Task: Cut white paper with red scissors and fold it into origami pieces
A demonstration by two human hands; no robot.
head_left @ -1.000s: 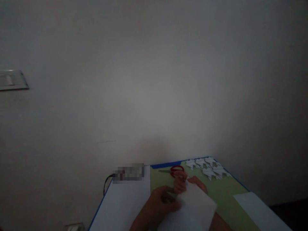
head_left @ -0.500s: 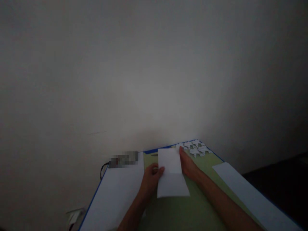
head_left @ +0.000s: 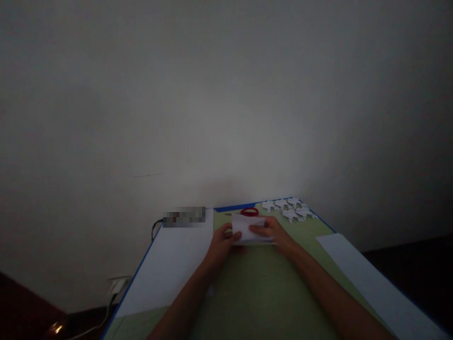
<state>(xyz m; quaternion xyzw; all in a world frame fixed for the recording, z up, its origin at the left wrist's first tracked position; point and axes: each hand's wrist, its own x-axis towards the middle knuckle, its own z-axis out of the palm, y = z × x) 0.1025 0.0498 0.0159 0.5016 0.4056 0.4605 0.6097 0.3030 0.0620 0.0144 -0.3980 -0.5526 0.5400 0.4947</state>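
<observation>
A white sheet of paper (head_left: 247, 225) lies folded in half on the green mat (head_left: 269, 288). My left hand (head_left: 221, 243) pinches its left edge with thumb and fingers. My right hand (head_left: 272, 230) presses flat on top of the fold, fingers together and laid across the paper. Red-handled scissors (head_left: 249, 212) lie just behind the paper, near the table's far edge.
Several folded white paper shapes (head_left: 288, 208) sit at the far right corner. A large white sheet (head_left: 173, 264) lies on the left, another white strip (head_left: 368, 283) on the right. The blue table edge (head_left: 244, 206) meets the wall. A cable and wall socket (head_left: 118, 284) are lower left.
The paper's far half has been folded down toward me, so the sheet is now half as long. My right hand moved from its right edge onto the top. The scissors show again.
</observation>
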